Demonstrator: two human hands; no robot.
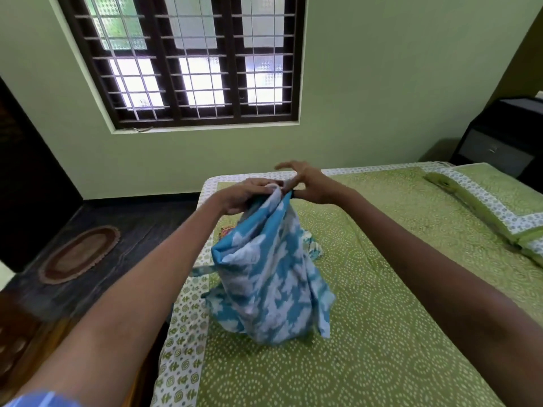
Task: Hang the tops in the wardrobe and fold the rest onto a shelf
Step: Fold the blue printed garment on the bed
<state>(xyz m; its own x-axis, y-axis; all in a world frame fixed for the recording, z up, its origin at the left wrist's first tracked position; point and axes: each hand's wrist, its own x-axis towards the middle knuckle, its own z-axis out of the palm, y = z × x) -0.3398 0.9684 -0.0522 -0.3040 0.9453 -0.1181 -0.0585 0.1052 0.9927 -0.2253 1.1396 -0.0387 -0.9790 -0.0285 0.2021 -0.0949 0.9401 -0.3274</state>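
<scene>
A blue garment with a white print (273,274) hangs above the bed, its lower folds resting on the sheet. My left hand (249,198) grips its bunched top edge. My right hand (305,183) is right beside it, thumb and a finger pinching the same edge while the other fingers spread out. Behind the hanging cloth, bits of other colourful clothes (314,248) peek out on the bed. No wardrobe or shelf is in view.
The bed (382,333) has a green patterned sheet; pillows (484,207) lie at its right end. A dark cabinet (499,142) stands in the far right corner. An oval rug (79,254) lies on the dark floor at left, below a barred window (188,60).
</scene>
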